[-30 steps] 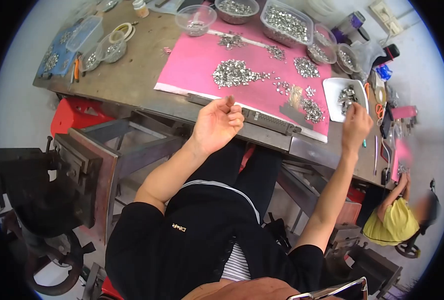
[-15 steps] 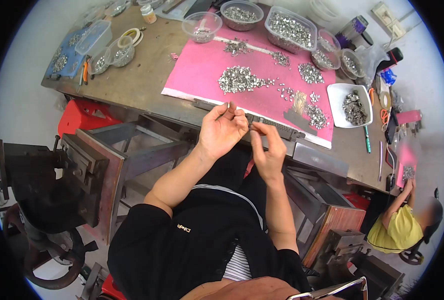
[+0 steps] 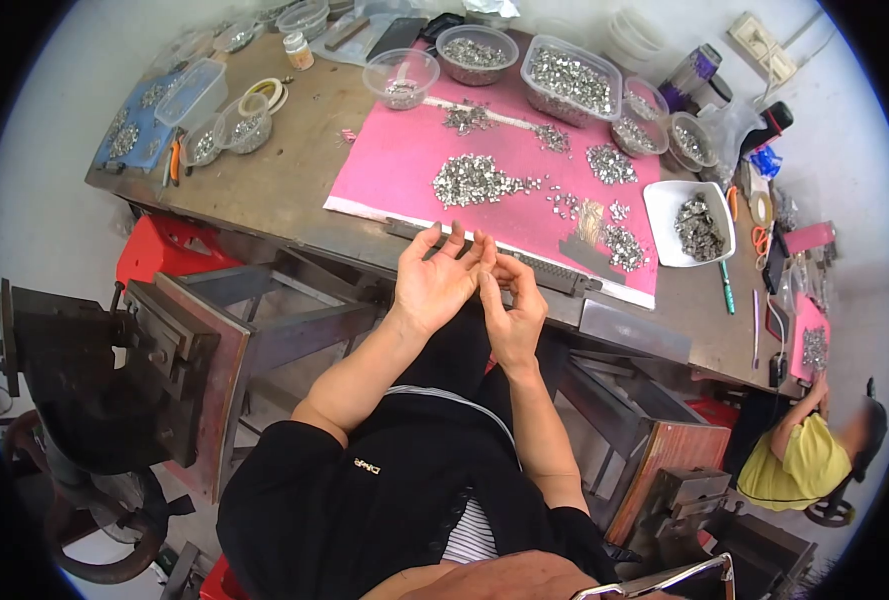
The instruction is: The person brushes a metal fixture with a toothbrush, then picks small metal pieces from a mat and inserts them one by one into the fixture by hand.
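Observation:
My left hand [image 3: 438, 280] is held palm up at the table's front edge, its fingers curled and partly spread; whether something lies at its fingertips is too small to tell. Against its fingers, my right hand [image 3: 513, 310] is pinched, and what it holds, if anything, is hidden. Just beyond them runs a dark metal strip [image 3: 555, 277] along the edge of a pink mat [image 3: 385, 165]. On the mat lie a large pile of small metal pieces [image 3: 470, 181] and several smaller piles. A white tray [image 3: 662, 215] with darker metal parts [image 3: 700, 230] stands right of the mat.
Clear tubs of metal pieces [image 3: 573, 80] line the back. Orange-handled pliers [image 3: 175, 162], tape rolls [image 3: 265, 95] and a blue mat [image 3: 135, 140] are at left. Scissors [image 3: 761, 240] and a green pen [image 3: 728, 288] lie right. A co-worker in yellow [image 3: 795, 465] sits far right.
My right hand has come from the white tray to my left hand, and their fingers now meet. My left hand has stayed near the table edge.

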A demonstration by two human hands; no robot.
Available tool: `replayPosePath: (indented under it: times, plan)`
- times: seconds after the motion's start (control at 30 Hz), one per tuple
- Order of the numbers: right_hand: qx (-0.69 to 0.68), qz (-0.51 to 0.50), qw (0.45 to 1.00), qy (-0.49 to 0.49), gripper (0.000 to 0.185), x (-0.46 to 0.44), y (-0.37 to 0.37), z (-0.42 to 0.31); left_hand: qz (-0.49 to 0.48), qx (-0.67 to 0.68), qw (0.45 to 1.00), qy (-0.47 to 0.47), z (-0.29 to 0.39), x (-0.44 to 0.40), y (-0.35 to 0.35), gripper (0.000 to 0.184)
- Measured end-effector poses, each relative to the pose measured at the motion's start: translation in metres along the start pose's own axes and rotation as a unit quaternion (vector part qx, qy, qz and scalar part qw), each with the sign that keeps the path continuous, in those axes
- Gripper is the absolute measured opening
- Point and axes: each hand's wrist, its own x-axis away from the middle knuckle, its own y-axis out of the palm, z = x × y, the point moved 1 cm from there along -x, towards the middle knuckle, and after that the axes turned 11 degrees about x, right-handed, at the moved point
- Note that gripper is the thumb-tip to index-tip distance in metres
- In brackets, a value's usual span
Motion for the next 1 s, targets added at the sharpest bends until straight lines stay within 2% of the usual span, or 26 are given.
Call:
replayPosePath:
  times: [0.5, 0.6, 1.0]
  plan:
    - [0.024, -0.016, 1.0, -0.011, 0.017, 0.0, 0.004, -0.009, -0.004, 0.045, 0.999, -0.008, 0.004, 0.001, -0.004, 0.026]
    - [0.034, -0.006, 0.998, -0.053, 0.016, -0.002, 0.006, -0.012, -0.01, 0.031, 0.999, -0.004, 0.002, 0.003, -0.004, 0.026]
    - [0.054, -0.006, 0.994, -0.095, 0.021, 0.0, 0.009, -0.01, -0.012, 0.0, 1.0, 0.0, 0.005, 0.004, -0.005, 0.028]
